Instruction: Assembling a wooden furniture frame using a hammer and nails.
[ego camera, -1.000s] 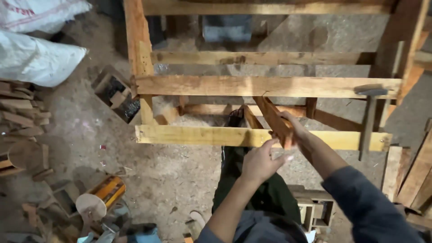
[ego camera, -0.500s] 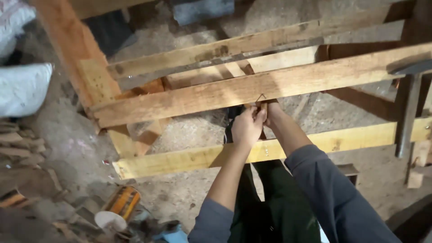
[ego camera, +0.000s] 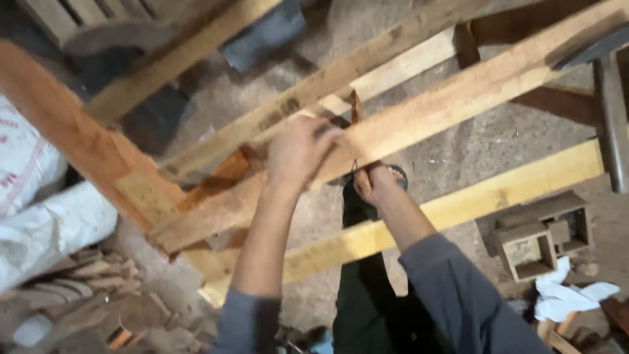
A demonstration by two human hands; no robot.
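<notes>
Here the left hand [ego camera: 298, 152] grips the slanting wooden rail [ego camera: 419, 121] from above, while the right hand [ego camera: 370, 183], just below it, pinches a thin upright strip [ego camera: 356, 108].

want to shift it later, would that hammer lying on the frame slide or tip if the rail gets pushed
The hammer probably tips easily: its dark head overhangs the rail while the handle spans an open gap. It looks top-heavy and stiff. Rough wood likely limits sliding.

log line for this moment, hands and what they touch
left hand: on top of rail | right hand: under rail, at thin slat | hammer: hangs on rail, untouched | grip: unclear
</notes>
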